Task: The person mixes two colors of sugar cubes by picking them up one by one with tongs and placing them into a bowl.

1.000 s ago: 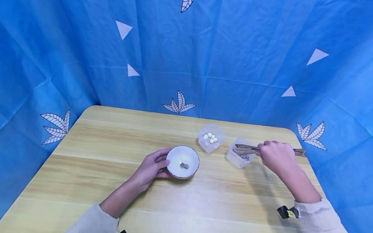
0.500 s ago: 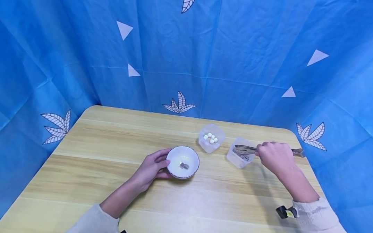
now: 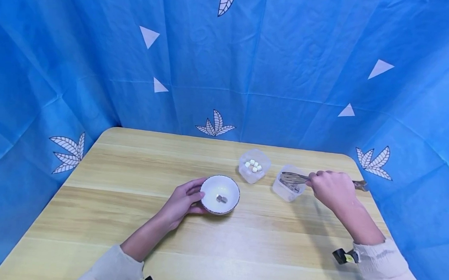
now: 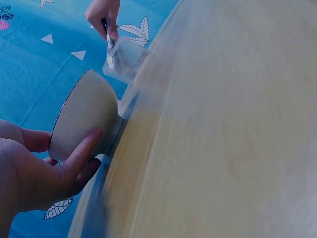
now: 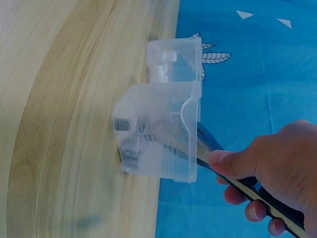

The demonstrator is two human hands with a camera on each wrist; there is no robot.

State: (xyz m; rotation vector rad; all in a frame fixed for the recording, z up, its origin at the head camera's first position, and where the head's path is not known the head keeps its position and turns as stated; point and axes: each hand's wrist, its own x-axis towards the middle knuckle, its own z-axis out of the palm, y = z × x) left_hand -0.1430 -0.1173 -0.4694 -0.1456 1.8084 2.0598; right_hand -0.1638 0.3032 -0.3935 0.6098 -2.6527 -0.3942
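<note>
My left hand (image 3: 182, 201) grips the side of a white bowl (image 3: 228, 188) with a dark-speckled rim. The thumb lies at the rim, and fingers support the outside in the left wrist view. Small grey-brown pieces (image 3: 222, 198) lie in the bowl. My right hand (image 3: 331, 187) holds metal tongs (image 3: 298, 179) midway along their length. Their tips reach down into a translucent plastic container (image 3: 283, 194). Dark cube-like pieces (image 5: 130, 157) sit at that container's bottom in the right wrist view. Whether the tips touch a piece is blurred by the plastic wall.
A second translucent container (image 3: 251, 178) with several white cubes (image 3: 259, 168) stands behind and left of the first. Both are on the wood-grain table (image 3: 133, 161). A blue patterned curtain (image 3: 288, 67) hangs along its back and sides.
The tongs' tips have shifted and turned slightly inside the container, with the right hand almost in place. The left hand and the bowl have not moved.
</note>
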